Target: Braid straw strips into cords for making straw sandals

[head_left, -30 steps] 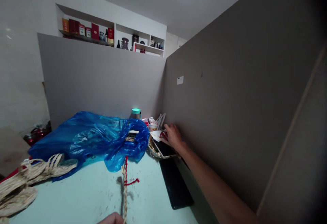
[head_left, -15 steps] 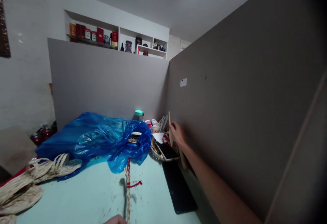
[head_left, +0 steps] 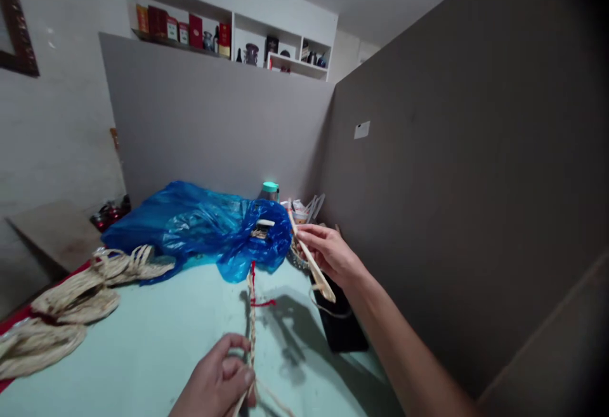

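Observation:
A braided straw-coloured cord (head_left: 252, 325) runs up the pale green tabletop, its far end bound with red yarn (head_left: 265, 303). My left hand (head_left: 216, 376) pinches the cord near its lower end, where loose strands (head_left: 273, 398) spread out. Held between the fingers of my right hand (head_left: 330, 252) is a long pale stick (head_left: 311, 263), narrow at the top and broader at the bottom. It tilts above the table, and a thin pale strand (head_left: 328, 309) curves near its lower end; whether the two are joined I cannot tell.
A blue plastic bag (head_left: 204, 226) spreads across the table's back. Bundles of straw-coloured fibre (head_left: 76, 296) lie at left. Behind my right hand are a basket (head_left: 299, 258) and a black flat object (head_left: 340, 325). A teal-lidded bottle (head_left: 270, 190) stands by the grey partition (head_left: 214, 119).
My right hand has lifted the pale stick away from the basket, bringing it left and nearer. My left hand has come further into view on the cord. The camera view has tilted down.

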Demonstrator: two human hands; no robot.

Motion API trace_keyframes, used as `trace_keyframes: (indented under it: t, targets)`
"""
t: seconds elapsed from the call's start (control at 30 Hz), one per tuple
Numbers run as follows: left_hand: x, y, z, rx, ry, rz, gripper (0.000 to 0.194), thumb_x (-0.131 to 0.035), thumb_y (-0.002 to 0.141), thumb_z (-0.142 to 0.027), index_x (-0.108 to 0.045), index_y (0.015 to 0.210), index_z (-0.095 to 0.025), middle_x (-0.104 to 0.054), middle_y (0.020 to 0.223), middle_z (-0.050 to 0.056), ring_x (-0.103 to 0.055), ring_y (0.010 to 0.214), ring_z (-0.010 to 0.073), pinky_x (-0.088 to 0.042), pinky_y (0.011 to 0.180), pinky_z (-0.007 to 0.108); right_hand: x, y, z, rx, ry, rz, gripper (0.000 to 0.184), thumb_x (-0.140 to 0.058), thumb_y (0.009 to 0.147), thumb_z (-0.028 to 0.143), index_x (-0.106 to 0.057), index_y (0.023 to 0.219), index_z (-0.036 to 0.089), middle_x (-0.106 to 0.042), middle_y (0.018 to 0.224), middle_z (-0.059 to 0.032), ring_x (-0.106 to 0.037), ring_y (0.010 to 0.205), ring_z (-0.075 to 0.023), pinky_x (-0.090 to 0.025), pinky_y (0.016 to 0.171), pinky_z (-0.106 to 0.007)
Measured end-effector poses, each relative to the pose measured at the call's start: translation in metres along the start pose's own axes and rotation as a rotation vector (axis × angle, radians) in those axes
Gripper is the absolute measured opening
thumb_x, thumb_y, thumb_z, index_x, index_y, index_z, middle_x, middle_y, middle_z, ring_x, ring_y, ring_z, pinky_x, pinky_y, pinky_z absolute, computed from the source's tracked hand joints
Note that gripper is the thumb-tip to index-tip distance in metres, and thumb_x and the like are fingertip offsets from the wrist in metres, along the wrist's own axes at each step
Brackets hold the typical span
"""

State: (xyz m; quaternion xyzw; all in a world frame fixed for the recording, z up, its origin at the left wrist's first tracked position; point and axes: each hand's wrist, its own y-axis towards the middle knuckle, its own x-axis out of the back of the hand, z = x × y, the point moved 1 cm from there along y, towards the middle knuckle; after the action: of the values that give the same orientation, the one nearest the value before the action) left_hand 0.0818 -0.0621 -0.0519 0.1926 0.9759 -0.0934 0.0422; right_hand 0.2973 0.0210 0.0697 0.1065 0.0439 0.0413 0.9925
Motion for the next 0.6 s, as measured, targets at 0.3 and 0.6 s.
trace_keyframes:
  t: [0.3, 0.6]
  targets:
    - [-0.009, -0.019, -0.025, 0.05, -0.074, 0.035, 0.033, -0.067, 0.073, -0.044, -0.053, 0.088, -0.018, -0.055, 0.057, -0.005, -0.021, 0.038, 0.0021, -0.009, 0.04, 0.02, -0.056, -0.086, -0.033, -0.316, 0.17, 0.223, 0.029, -0.078, 0.068, 0.033, -0.059, 0.081, 0.015, -0.06, 0.069, 0.0018, -0.064, 0.064, -0.013, -0.042, 0.057, -0.021]
    - [-0.008, -0.02, -0.024, 0.087, -0.118, 0.032, 0.025, -0.067, 0.074, -0.036, -0.062, 0.082, -0.012, -0.053, 0.059, -0.004, -0.019, 0.039, 0.0015, -0.007, 0.041, 0.022, -0.06, -0.084, -0.047, -0.226, 0.131, 0.214, 0.022, -0.071, 0.076, 0.03, -0.053, 0.08, 0.017, -0.066, 0.07, -0.0013, -0.065, 0.07, -0.0166, -0.047, 0.066, -0.028]
